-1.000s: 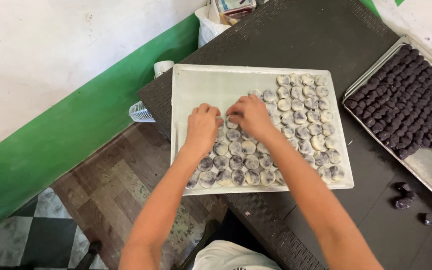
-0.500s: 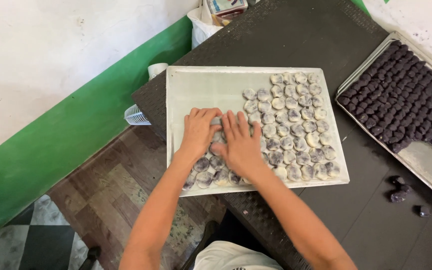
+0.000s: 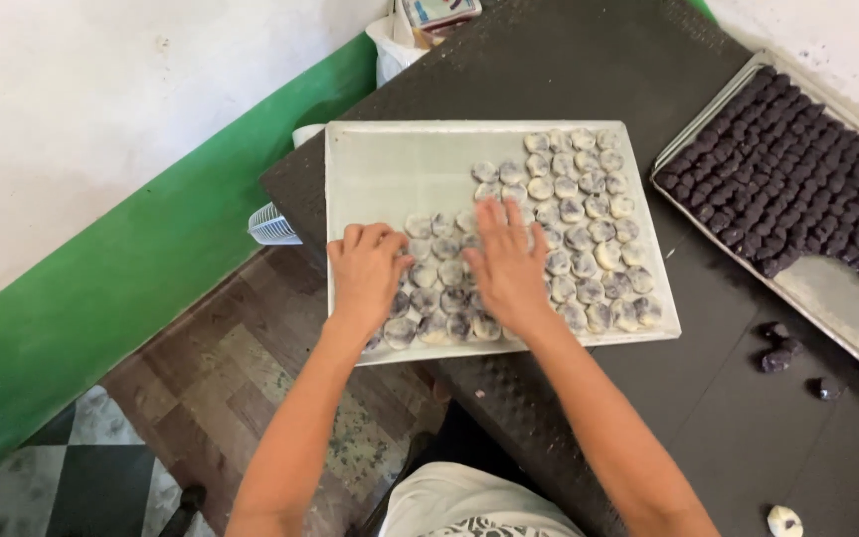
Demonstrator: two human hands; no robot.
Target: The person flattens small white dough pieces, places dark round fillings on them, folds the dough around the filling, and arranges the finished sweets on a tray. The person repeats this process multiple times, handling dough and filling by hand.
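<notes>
A white rectangular tray (image 3: pixel 390 169) lies on a dark table, its right and near parts covered with several pale floured round pieces (image 3: pixel 579 214) with dark centres. My left hand (image 3: pixel 365 273) rests on the pieces at the tray's near left, fingers curled over them. My right hand (image 3: pixel 506 264) lies flat, palm down and fingers spread, on the pieces in the tray's near middle. Neither hand lifts a piece. The far left of the tray is bare.
A second metal tray (image 3: pixel 847 308) at the right holds several rows of dark purple pieces (image 3: pixel 797 179). Loose dark lumps (image 3: pixel 777 348) and one pale piece (image 3: pixel 783 520) lie on the black table (image 3: pixel 549 70). A white bag (image 3: pixel 400 50) and a green wall band (image 3: pixel 151 259) are at the left.
Both hands slid over the pieces on the tray. The right hand moved toward the near side, then flattened with fingers spread; the left stayed at the near left.
</notes>
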